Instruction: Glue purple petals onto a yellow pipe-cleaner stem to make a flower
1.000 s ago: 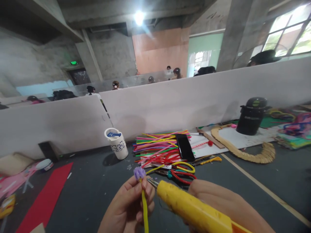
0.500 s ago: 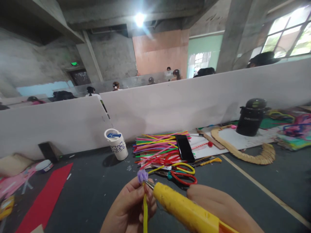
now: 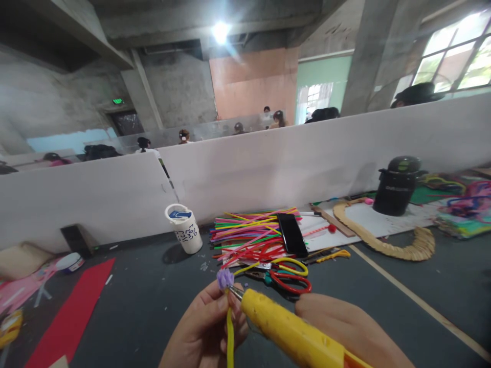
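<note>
Low in the middle of the view, my left hand pinches a yellow pipe cleaner topped by a small purple pipe-cleaner flower. The yellow stem hangs down past the fingers. My right hand is closed on a yellow glue gun; its grip is partly out of view at the bottom. The metal nozzle points left and meets the base of the purple flower, or lies very close to it. Just beyond the hands lie red-handled pliers and scissors with yellow handles.
Behind the tools are many coloured pipe cleaners with a black phone on them. A white cup stands left of these, a black flask at right. Red sheet lies left. A white partition closes off the back, people beyond.
Hardly anything differs. Both hands, the purple flower and the glue gun stay in nearly the same place, the nozzle still at the flower's base.
</note>
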### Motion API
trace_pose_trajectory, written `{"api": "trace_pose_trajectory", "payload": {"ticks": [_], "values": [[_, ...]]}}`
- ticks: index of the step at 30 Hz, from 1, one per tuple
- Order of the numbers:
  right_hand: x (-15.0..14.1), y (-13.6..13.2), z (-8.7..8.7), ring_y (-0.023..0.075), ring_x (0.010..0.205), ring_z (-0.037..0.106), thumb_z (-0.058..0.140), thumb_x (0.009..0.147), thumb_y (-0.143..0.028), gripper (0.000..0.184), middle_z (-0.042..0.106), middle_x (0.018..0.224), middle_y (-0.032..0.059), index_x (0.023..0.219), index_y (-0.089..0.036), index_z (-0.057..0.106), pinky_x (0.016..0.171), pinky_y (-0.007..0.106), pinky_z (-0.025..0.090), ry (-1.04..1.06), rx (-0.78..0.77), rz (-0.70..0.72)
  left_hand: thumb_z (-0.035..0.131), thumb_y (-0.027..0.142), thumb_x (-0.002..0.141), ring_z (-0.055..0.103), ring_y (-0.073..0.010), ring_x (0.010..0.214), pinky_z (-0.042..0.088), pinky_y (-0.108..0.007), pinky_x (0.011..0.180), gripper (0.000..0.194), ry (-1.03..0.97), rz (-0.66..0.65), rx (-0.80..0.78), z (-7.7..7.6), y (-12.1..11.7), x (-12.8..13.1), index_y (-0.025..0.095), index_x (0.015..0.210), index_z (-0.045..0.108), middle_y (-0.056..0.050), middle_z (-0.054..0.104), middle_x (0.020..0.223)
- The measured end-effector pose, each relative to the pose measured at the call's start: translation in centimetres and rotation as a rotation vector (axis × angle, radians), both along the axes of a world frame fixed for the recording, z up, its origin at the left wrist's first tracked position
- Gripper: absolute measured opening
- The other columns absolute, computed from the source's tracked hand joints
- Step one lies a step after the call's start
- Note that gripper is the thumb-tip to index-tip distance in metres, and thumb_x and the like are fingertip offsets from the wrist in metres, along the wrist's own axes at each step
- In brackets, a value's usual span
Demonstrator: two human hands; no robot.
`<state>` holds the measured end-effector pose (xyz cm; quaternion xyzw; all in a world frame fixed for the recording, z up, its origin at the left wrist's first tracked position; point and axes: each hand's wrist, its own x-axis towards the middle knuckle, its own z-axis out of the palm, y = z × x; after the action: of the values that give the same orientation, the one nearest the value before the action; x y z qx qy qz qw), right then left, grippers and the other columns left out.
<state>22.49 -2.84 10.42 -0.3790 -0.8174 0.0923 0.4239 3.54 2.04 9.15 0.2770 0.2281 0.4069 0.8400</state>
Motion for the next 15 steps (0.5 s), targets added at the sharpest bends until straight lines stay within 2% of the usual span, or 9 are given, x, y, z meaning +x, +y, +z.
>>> {"api": "trace_pose_trajectory", "payload": {"ticks": [7, 11, 15], "values": [[0.3, 0.0, -0.6, 0.015, 0.044, 0.053, 0.049, 0.092, -0.058, 0.047, 0.056, 0.05, -0.0005, 0.058, -0.025, 0.05, 0.04, 0.028, 0.037, -0.027, 0.031, -0.023, 0.087, 0.019, 0.062, 0.039, -0.0027, 0.045, 0.041, -0.014, 0.051, 0.017, 0.024, 0.009, -0.023, 0.4, -0.2, -0.3, 0.013, 0.067, 0.073, 0.003, 0.055, 0.056], [0.1, 0.0, 0.1, 0.0161, 0.046, 0.055, 0.048, 0.093, -0.055, 0.045, 0.06, 0.051, 0.0029, 0.06, -0.025, 0.052, 0.04, 0.029, 0.038, -0.087, 0.007, -0.011, 0.088, 0.021, 0.062, 0.041, -0.0035, 0.046, 0.041, -0.015, 0.049, 0.017, 0.043, 0.007, -0.015, 0.3, -0.2, -0.4, 0.014, 0.068, 0.073, 0.003, 0.056, 0.058], [0.0, 0.0, 0.4, 0.0147, 0.044, 0.052, 0.047, 0.093, -0.056, 0.049, 0.058, 0.049, 0.0023, 0.056, -0.024, 0.044, 0.041, 0.028, 0.036, -0.123, -0.034, -0.013, 0.088, 0.021, 0.062, 0.042, -0.004, 0.047, 0.04, -0.015, 0.048, 0.017, 0.045, 0.027, -0.006, 0.2, -0.2, -0.3, 0.014, 0.071, 0.074, 0.003, 0.056, 0.058]]}}
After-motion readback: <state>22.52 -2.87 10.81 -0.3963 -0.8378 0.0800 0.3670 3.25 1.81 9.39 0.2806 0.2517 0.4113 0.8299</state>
